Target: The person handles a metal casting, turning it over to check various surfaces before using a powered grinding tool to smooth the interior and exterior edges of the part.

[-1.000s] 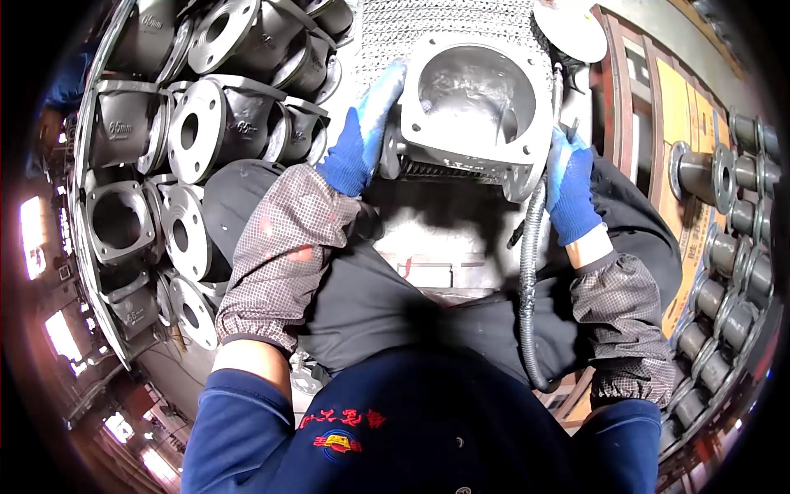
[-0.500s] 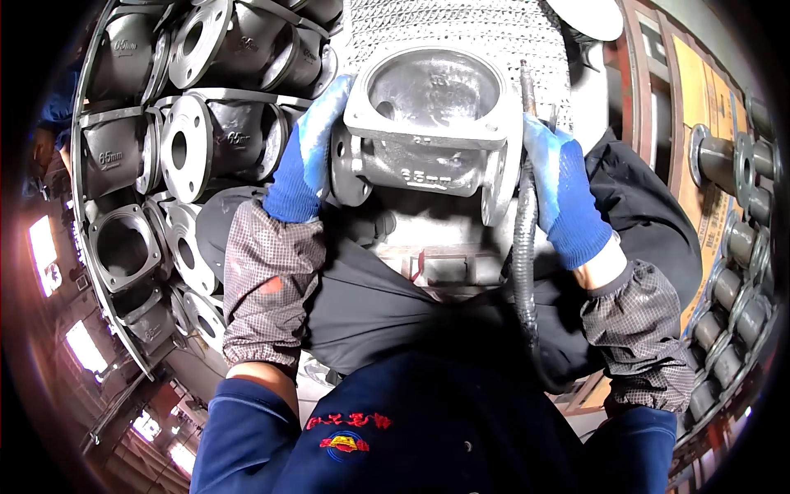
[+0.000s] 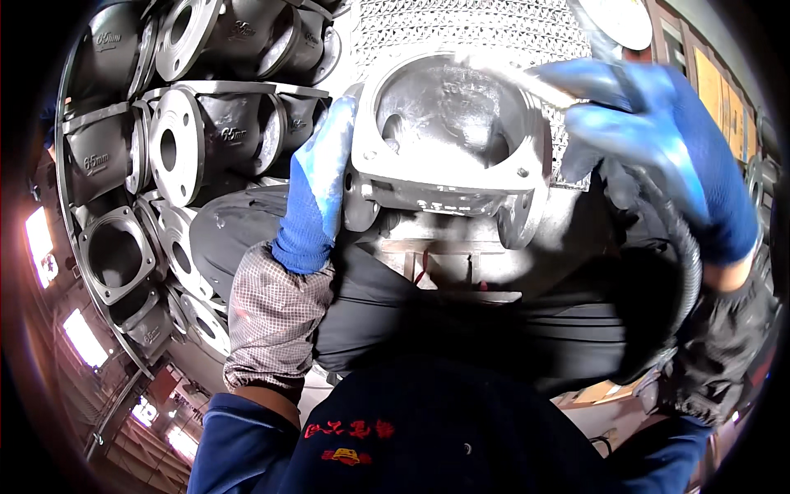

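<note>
Flanged casting (image 3: 448,152) sits at mid-upper view, by the near edge of the patterned table (image 3: 461,29), square flange and big round opening facing up. Can't tell if its underside bears on the table or if it's partly carried.

Left hand (image 3: 327,160), blue glove, grips the casting's left edge; fingertips mostly hidden.

Right hand (image 3: 650,123) is what changed. Half a second ago it was flat against the casting's right side, both hands framing the part. Now it's off the casting, up at the right, fingers apparently closed on a pale rod-shaped tool (image 3: 543,86) pointing at the opening's upper right rim. Motion blur: can't tell tool kind, or whether the tip touches metal.

Ribbed hose (image 3: 688,263) has swung out too: was hanging beside the casting, now curves below the right wrist. Casting has also tipped, so more of the opening shows and less of the side wall.

My read: two-handed handling has given way to tool work, with only the left hand steadying the part. Rocking is a risk if the support below is poor.

Similar castings (image 3: 177,148) are stacked at left.
</note>
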The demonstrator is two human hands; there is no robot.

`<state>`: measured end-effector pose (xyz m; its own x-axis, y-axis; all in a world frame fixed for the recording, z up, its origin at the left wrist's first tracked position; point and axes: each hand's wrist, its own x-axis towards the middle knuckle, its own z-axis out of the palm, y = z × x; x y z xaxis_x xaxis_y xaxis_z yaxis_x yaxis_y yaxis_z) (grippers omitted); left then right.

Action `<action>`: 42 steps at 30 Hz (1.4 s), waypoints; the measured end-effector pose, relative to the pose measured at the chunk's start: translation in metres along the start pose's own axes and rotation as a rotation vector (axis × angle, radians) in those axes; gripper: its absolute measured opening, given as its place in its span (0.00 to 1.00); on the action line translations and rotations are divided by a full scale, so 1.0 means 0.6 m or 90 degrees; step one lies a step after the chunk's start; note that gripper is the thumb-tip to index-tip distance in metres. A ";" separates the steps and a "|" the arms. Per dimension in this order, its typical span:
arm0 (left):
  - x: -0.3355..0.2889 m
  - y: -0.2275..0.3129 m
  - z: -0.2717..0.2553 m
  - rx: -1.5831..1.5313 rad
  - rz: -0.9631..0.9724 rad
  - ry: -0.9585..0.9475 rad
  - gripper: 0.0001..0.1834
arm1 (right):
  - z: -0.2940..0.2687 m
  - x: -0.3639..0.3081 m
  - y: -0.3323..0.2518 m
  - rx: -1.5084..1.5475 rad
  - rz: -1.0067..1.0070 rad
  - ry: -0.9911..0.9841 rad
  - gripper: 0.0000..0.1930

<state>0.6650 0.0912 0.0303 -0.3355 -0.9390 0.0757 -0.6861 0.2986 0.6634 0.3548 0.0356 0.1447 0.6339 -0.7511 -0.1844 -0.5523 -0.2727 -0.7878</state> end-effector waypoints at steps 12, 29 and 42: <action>-0.002 0.012 0.002 -0.023 -0.001 0.036 0.26 | 0.065 0.171 -0.030 -0.041 0.204 -0.298 0.17; -0.002 0.003 0.011 0.036 0.106 0.057 0.25 | 0.070 0.170 -0.005 -0.062 0.199 -0.292 0.18; 0.000 0.001 0.016 -0.035 0.029 0.084 0.20 | 0.072 0.173 0.030 0.140 0.275 -0.290 0.15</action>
<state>0.6583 0.0930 0.0235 -0.2758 -0.9399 0.2012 -0.6344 0.3353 0.6965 0.4338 -0.0212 0.0860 0.5731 -0.4226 -0.7021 -0.7151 0.1605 -0.6803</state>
